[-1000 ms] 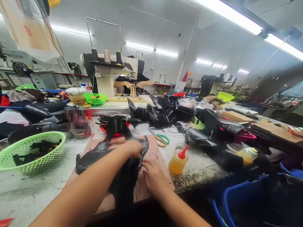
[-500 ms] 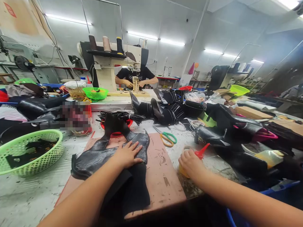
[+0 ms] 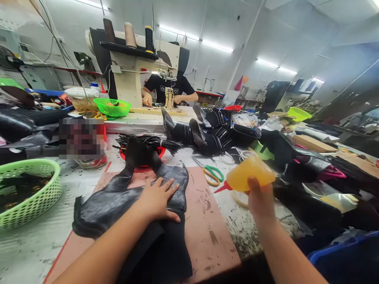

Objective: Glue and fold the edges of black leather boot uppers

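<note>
My left hand (image 3: 160, 197) lies flat with spread fingers on a black leather boot piece (image 3: 118, 201), whose black lining (image 3: 174, 244) extends toward me. The piece rests on a pinkish mat (image 3: 204, 221). To the right, my right hand (image 3: 260, 197) is closed round a squeeze bottle (image 3: 248, 173) of yellow liquid, held tilted above the table with its red nozzle pointing down and left. Scissors (image 3: 213, 173) with green and orange handles lie beyond the mat's right edge.
A green basket (image 3: 55, 193) of black pieces stands at left. Behind the mat are a red bowl (image 3: 161, 152) of black strips and several black boots (image 3: 204, 136). A person (image 3: 171, 86) sits behind a sewing machine (image 3: 127, 83). A blue bin (image 3: 322, 252) is at lower right.
My right hand has lifted the bottle from the table and tipped it, so the red nozzle now points down-left. My left hand stays on the leather. The view has shifted slightly.
</note>
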A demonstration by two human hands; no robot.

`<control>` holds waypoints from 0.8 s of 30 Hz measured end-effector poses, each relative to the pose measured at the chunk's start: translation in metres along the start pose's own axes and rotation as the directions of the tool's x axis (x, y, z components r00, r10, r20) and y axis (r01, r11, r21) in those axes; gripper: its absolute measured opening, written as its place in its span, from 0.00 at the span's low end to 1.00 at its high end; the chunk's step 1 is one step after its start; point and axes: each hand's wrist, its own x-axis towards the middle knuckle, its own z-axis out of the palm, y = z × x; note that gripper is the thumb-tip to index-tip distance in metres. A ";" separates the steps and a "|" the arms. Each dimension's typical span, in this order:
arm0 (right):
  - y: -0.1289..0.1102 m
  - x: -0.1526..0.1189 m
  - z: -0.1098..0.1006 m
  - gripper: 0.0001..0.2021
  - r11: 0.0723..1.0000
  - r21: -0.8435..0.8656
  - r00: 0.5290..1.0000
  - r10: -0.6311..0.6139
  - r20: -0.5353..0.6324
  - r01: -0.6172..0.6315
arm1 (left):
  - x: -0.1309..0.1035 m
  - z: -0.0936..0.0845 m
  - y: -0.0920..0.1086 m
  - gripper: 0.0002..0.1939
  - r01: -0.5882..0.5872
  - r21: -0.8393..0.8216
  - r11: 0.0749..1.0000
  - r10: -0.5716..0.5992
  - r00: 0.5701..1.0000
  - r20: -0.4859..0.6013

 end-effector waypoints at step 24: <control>0.049 -0.013 0.064 0.25 0.849 0.321 0.903 0.428 0.045 -0.419 | 0.004 -0.001 -0.002 0.61 -0.036 -0.032 0.999 0.039 0.996 0.082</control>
